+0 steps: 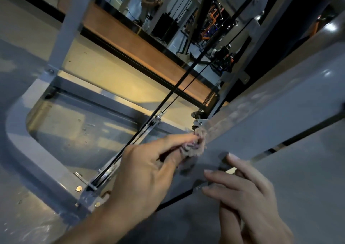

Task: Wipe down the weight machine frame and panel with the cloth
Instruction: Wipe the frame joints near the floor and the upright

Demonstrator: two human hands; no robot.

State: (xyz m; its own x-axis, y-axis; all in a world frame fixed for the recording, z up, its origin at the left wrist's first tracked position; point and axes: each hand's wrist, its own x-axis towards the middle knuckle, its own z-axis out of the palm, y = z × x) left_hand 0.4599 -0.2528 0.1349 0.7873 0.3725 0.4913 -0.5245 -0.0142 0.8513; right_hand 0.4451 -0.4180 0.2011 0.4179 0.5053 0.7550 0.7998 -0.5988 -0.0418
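Observation:
A small bunched pinkish-grey cloth (197,142) is pinched between the thumb and fingers of my left hand (147,171) and pressed against the edge of the grey weight machine panel (280,116). My right hand (246,193) lies flat on the lower part of that panel, fingers straight, fingertips by a dark slot in the panel. The grey frame (61,38) rises at the upper left and curves along the bottom left.
Two black cables (168,101) run diagonally through the frame opening, close to my left hand. A spring and small bracket (200,115) sit just above the cloth. Behind stand a wooden ledge (141,43) and a mirror reflecting gym equipment and a person.

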